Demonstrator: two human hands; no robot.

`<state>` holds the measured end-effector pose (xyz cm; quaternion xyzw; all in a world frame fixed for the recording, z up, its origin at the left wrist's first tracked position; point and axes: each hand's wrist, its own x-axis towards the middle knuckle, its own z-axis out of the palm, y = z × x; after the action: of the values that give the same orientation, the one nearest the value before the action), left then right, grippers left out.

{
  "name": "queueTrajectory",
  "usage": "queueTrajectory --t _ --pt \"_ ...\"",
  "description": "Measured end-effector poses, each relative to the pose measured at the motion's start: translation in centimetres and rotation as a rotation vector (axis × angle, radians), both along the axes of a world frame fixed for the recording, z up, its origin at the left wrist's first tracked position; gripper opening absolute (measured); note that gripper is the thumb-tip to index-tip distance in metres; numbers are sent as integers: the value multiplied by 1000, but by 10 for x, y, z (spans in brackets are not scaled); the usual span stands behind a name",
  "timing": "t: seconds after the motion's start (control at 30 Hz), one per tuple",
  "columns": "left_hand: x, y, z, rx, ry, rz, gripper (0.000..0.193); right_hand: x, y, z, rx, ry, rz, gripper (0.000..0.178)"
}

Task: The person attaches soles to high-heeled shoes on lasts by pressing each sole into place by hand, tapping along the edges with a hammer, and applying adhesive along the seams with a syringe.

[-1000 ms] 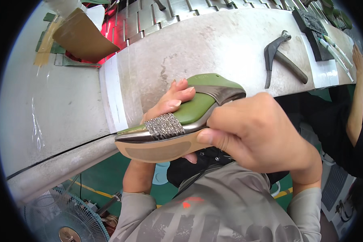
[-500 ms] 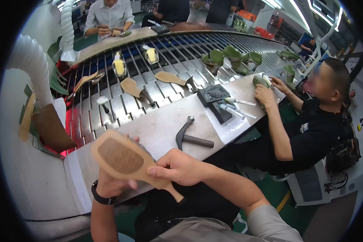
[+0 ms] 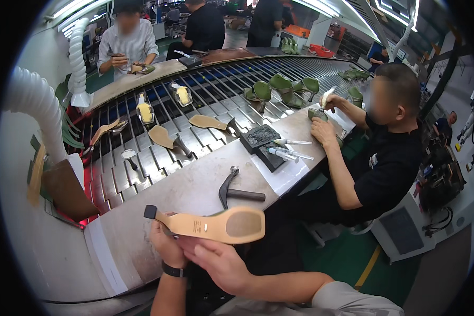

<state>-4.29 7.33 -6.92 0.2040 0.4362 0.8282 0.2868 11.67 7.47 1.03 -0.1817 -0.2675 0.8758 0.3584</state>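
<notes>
Shoe (image 3: 210, 225), a single heeled one, is held sole-up just above the near edge of the table (image 3: 195, 192), its tan sole facing the camera, the small dark heel tip pointing to the person's left and the squared toe to the right. Left hand (image 3: 167, 246), with a dark band at the wrist, has its fingers clamped on the underside near the heel end. Right hand (image 3: 221, 266) sits just beneath the middle of the shoe, its fingers curled up against it and closed on the shoe.

One hammer (image 3: 237, 192) lies on the grey table just beyond the shoe. Farther right, two dark blocks (image 3: 263, 142) rest on a white sheet with two or three white tubes (image 3: 287, 152) beside them.

Beyond the table runs a slatted conveyor (image 3: 195, 110). On it lie three tan-soled shoes or soles, two yellowish pieces farther back, and about five green shoes (image 3: 282, 87) at its far right.

A seated co-worker (image 3: 384, 152) in black at the right works on a green shoe with both hands. Another person (image 3: 126, 45) in a striped shirt sits across the conveyor, and more people stand behind. A white ribbed hose (image 3: 37, 110) curves down on the left. The floor (image 3: 342, 258) is green with a yellow line, in a lit factory hall.
</notes>
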Motion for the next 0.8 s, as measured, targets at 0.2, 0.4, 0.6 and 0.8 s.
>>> queueTrajectory --t 0.2,0.4,0.6,0.8 --pt "-62 -22 85 -219 761 -217 11 52 15 22 50 -249 571 53" --pt "-59 -2 96 -111 1218 -501 11 11 50 45 224 -479 730 42" --pt "-62 -9 55 -73 862 -418 74 43 31 77 -17 -338 780 44" --pt "-61 -17 51 16 837 -380 89 6 29 57 -91 -346 727 48"
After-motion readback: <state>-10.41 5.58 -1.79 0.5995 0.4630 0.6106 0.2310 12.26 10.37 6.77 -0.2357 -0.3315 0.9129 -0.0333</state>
